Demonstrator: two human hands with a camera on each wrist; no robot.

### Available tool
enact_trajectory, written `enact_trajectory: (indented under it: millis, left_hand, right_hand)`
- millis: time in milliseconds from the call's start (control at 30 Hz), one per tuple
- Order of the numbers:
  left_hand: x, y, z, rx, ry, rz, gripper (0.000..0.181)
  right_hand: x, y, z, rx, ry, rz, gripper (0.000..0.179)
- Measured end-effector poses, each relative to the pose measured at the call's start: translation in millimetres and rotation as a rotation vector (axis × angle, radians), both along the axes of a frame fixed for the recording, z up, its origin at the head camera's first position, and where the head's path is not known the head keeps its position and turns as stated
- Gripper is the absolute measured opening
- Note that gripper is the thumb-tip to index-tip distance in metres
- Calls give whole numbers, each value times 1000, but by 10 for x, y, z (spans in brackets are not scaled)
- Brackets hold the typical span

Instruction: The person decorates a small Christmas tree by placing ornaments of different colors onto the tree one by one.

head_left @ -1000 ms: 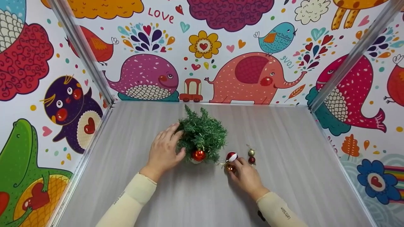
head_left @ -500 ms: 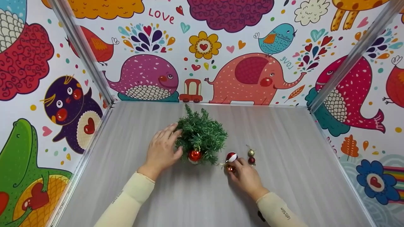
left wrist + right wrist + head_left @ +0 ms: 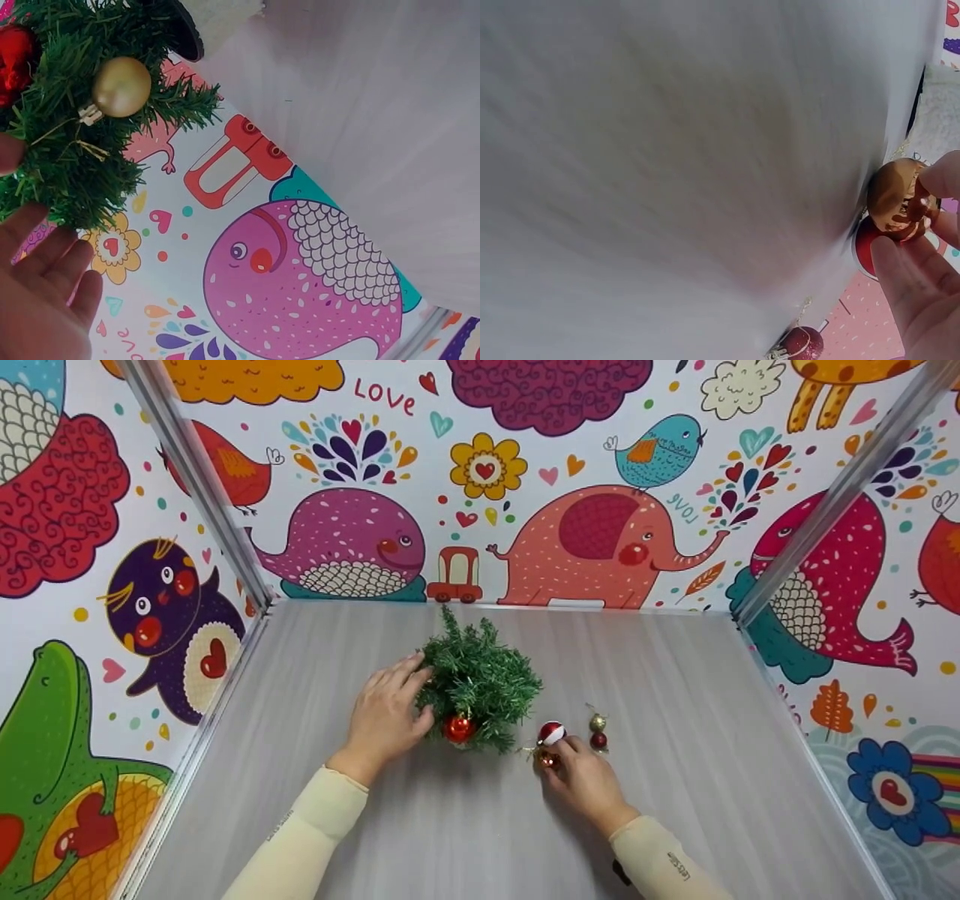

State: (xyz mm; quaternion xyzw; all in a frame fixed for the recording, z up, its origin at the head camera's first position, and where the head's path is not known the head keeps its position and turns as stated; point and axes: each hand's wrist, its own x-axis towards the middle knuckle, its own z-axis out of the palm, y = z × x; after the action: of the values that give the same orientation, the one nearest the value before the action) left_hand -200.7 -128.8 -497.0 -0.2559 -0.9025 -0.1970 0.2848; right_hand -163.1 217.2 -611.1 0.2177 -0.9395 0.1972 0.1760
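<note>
A small artificial Christmas tree (image 3: 487,679) stands on the table, a shiny red bauble (image 3: 459,727) hanging on its near side. My left hand (image 3: 386,716) rests against its left branches, fingers extended and thumb apart. From the left wrist view, a gold bauble (image 3: 122,86) hangs among the branches near that hand. My right hand (image 3: 587,781) pinches a copper-coloured bauble (image 3: 891,196) close over the table, thumb and fingers around it. Right beside it is a red and white bauble (image 3: 552,732), partly covered by the fingers in the right wrist view.
Farther right on the table (image 3: 697,780) lie a small gold bauble (image 3: 597,722) and a dark red glittery bauble (image 3: 598,741). Patterned panels (image 3: 480,532) with metal corner posts (image 3: 199,484) enclose the back and sides.
The tree has turned slightly, its red bauble shifting left, and my left hand has moved a little left with it. My right hand and the loose baubles have stayed in place.
</note>
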Motion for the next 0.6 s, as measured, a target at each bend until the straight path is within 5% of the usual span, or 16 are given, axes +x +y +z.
enact_trajectory:
  millis: [267, 600]
  left_hand:
    - [3, 5, -3, 2, -16, 0, 48]
    - [6, -1, -8, -12, -31, 5, 49]
  right_hand:
    - [2, 10, -5, 18, 57, -3, 35]
    - [33, 5, 58, 4, 17, 10, 35]
